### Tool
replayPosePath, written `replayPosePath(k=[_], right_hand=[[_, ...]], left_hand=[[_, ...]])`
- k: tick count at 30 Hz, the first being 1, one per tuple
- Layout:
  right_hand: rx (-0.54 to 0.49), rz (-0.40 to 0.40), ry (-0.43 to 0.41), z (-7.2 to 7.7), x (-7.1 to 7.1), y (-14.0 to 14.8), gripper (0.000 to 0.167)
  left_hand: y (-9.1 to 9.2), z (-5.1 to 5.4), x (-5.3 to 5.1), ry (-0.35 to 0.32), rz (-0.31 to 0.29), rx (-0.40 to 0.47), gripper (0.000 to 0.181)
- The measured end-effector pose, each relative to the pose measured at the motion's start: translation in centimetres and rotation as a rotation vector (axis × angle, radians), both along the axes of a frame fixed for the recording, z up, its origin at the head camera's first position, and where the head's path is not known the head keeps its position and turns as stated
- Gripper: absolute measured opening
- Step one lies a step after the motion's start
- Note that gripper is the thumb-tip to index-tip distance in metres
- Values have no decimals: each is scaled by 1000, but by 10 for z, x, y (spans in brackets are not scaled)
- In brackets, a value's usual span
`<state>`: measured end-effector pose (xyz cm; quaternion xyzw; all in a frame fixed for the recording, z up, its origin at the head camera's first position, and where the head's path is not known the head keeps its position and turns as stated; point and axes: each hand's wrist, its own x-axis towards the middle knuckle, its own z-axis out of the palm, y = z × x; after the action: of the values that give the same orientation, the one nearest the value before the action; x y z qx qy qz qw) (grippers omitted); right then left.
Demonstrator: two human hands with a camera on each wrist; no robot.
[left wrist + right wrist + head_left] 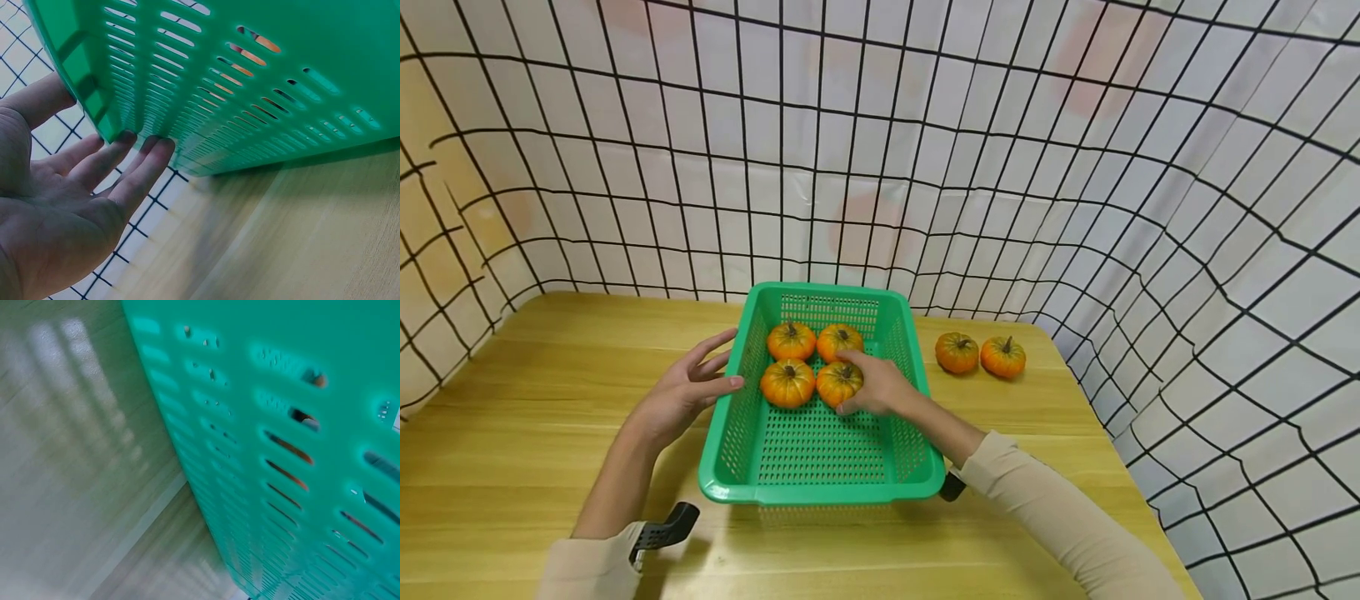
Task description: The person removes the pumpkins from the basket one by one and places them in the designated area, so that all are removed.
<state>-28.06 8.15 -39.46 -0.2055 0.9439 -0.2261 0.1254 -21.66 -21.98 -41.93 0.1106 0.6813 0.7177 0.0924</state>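
Note:
A green plastic basket [827,493] stands on the wooden table with several small orange pumpkins inside, grouped toward its far end. Reaching over the basket's right side, my right hand [882,387] grips the near right pumpkin [837,383] between thumb and fingers. Another pumpkin [787,383] sits just left of it. My left hand [679,398] is at the basket's left side, thumb at the rim. In the left wrist view its loosely extended fingers [134,187] reach along the slotted outer wall [206,81]. The right wrist view shows the basket wall [250,425], with the hand hidden.
Two more pumpkins, one on the left [957,353] and one on the right [1003,357], lie on the table right of the basket. A white sheet with a black grid [865,125] encloses the table [550,400] at the back and sides.

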Motion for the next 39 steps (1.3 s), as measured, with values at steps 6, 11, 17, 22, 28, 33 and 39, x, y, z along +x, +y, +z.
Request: replayPosePath(k=[6,11,17,22,28,33,39], right_hand=[[6,11,1,-1,-2,-1,87],[5,1,-9,0,-2,-1,87],[8,-11,-18,1,-1,-2,86],[13,-16,-27,1,-1,-2,85],[5,-19,-32,2,1,-2,84],[7,-18,-23,1,0,-2,83],[5,-10,-8,-1,-2,-3,83]], left_hand=[[0,0,0,-6,-2,5,83],[0,0,0,1,-4,7,82],[-1,-1,-1,10,-2,12,81],[-1,-1,-2,8,-3,16,82],[-1,-2,-1,6,-2,16,82],[-1,-1,-1,8,-2,12,81],[-1,-1,-1,9,-5,11,81]])
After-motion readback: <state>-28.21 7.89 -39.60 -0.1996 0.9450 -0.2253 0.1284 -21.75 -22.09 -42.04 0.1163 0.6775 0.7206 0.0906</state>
